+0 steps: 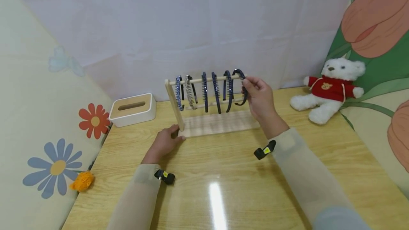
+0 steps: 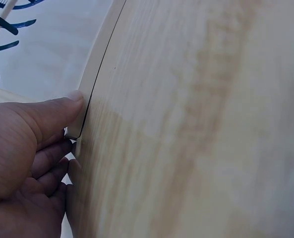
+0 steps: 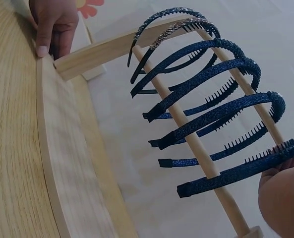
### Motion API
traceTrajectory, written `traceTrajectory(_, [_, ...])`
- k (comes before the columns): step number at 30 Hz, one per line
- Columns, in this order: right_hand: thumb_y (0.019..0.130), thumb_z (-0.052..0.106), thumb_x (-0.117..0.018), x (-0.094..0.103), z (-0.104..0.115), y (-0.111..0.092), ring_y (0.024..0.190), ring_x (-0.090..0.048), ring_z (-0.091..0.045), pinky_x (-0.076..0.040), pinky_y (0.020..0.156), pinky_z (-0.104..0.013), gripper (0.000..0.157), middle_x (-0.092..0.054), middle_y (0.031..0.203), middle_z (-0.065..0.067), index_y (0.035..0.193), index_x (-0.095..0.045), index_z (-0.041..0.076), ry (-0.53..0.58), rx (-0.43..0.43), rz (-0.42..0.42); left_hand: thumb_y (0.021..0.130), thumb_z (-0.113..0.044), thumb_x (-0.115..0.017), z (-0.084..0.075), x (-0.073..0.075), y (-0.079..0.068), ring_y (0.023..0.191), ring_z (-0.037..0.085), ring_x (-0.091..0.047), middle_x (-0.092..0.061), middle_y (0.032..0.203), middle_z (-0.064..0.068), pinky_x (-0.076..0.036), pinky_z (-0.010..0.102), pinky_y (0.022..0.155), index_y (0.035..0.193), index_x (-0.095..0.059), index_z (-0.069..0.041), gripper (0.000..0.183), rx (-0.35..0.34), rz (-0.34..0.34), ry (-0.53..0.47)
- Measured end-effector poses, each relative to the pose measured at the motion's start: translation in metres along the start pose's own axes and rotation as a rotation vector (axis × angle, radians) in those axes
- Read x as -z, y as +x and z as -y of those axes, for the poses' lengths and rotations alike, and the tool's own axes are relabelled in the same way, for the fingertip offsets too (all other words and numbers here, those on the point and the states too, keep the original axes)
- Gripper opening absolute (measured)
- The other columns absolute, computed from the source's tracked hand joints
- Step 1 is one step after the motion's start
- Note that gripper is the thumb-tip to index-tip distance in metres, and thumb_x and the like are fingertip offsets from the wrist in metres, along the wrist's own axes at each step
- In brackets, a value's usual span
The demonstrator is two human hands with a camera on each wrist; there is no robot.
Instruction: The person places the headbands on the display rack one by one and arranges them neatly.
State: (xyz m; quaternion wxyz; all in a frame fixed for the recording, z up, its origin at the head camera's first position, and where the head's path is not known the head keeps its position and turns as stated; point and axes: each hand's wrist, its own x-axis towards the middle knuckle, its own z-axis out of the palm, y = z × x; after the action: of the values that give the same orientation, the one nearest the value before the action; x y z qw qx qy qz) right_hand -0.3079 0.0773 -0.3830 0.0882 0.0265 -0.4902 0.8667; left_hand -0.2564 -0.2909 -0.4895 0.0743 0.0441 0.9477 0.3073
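Note:
A wooden headband rack [image 1: 220,123] stands on the table, with several toothed headbands in dark blue, light blue and silver hanging over its upper bar. At the rack's right end my right hand [image 1: 262,98] pinches a dark blue headband [image 3: 236,172] between thumb and fingers. That headband still loops around the bars in the right wrist view. My left hand [image 1: 164,141] grips the front left corner of the base, its thumb [image 2: 62,111] lying on the edge and the other fingers curled below.
A white tissue box [image 1: 145,115] with a wooden lid sits left of the rack. To the right, a white teddy bear [image 1: 332,88] in a red sweater leans by the flowered wall. A small orange fluffy thing [image 1: 82,181] lies at the table's left edge. White cloth [image 1: 204,20] hangs behind.

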Motion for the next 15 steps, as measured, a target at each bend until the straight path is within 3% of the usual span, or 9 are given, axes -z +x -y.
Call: traceTrajectory(15, [0.104,0.001,-0.072,0.0015,-0.001,-0.0029,0.08,-0.062,-0.008,-0.055,0.067,-0.017,0.014,-0.07,0.091,0.004,0.098,-0.073,0.013,0.015,-0.009,0.022,0.109,-0.029,-0.07,-0.0018,0.0001,-0.0001,0.159,0.048,-0.037,-0.043,0.17,0.024,-0.034,0.064,0.13,0.167,-0.047,-0.01,0.065,0.009,0.002,-0.01])
